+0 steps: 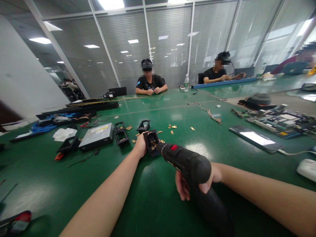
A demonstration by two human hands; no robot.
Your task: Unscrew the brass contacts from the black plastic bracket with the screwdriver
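My left hand (141, 144) grips a black plastic socket housing (151, 141) by its left side, tilted up from the green table. Brass-coloured parts show inside the housing. In my right hand (184, 186) is a black cordless screwdriver (184, 159) with a red switch on top, held by its handle. Its nose points left into the open face of the housing; the very tip is hard to make out. Small brass plates (172, 132) lie scattered just beyond. More black frames (121, 136) stand left of my left hand.
Left of the frames sits a silver disc drive (96, 136). A phone (255, 138) with a cable and bare circuit boards (283, 121) lie to the right. Twisted cord (213, 116) is farther back. Two people (151, 80) sit across the table, near a water bottle (186, 82).
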